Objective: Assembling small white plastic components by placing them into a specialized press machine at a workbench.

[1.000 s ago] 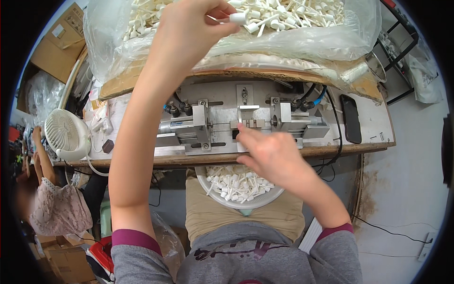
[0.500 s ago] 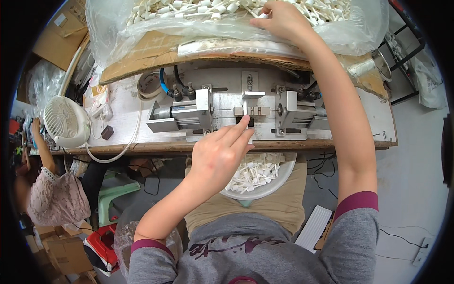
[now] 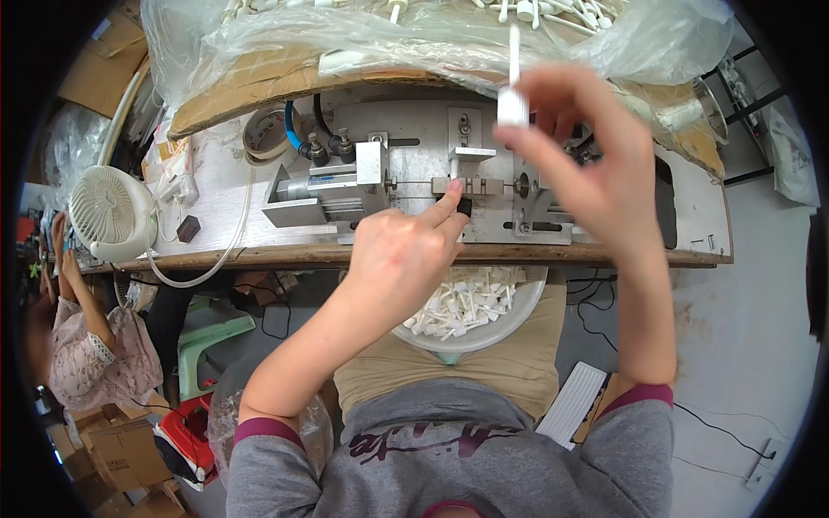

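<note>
My right hand is raised over the right side of the bench, slightly blurred. Thumb and fingers pinch a white plastic piece by its thick cylindrical cap, its thin stem pointing up. My left hand reaches to the middle of the metal fixture. Its index finger is stretched out, with the tip touching a similar white stem at the small clamping block; the other fingers lie alongside, partly hidden. Two pneumatic cylinders, left and right, face the block from either side.
More white pieces lie in a plastic-lined carton behind the bench, and several fill a round tub at my lap. A white fan and tape roll stand left. Another person works farther left.
My right hand has come from the pile in the carton toward me, now holding up a white capped piece. My left index finger stays at the fixture. The view has shifted slightly.
</note>
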Demonstrator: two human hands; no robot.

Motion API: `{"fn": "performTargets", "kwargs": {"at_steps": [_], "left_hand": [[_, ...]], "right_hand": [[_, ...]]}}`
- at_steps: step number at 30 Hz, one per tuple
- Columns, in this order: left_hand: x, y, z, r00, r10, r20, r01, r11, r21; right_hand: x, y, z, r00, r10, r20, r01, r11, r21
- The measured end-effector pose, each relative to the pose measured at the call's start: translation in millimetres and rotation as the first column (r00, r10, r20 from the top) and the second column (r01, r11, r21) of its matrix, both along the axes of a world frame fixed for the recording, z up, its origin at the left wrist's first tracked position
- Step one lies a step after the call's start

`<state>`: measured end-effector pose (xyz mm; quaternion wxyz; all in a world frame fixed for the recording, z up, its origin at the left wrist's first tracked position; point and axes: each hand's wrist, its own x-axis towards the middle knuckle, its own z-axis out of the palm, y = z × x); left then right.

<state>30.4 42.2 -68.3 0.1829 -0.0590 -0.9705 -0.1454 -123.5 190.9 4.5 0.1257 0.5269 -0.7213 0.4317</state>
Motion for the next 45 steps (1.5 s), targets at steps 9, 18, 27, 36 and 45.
{"fn": "performTargets", "kwargs": {"at_steps": [9, 18, 27, 36, 45], "left_hand": [[-89, -80, 106, 0.913, 0.282, -0.294, -0.247, 0.957, 0.150], [-149, -105, 107, 0.874, 0.476, 0.098, -0.466, 0.878, -0.111], [-92, -66, 103, 0.942, -0.105, -0.318, 0.289, 0.732, 0.617], [-24, -42, 74, 0.906, -0.088, -0.414, 0.210, 0.943, 0.259], [31, -17, 19, 0.967, -0.026, -0.254, 0.074, 0.980, 0.183]], "right_hand": [[67, 30, -73, 0.981, -0.027, -0.190, 0.069, 0.973, 0.220], [72, 13, -83, 0.964, -0.015, -0.266, 0.093, 0.955, 0.283], [70, 10, -86, 0.959, -0.060, -0.276, 0.177, 0.891, 0.419], [68, 3, -70, 0.956, -0.004, -0.294, 0.156, 0.854, 0.496], [-11, -9, 32, 0.935, -0.218, -0.281, 0.205, 0.976, -0.076]]}}
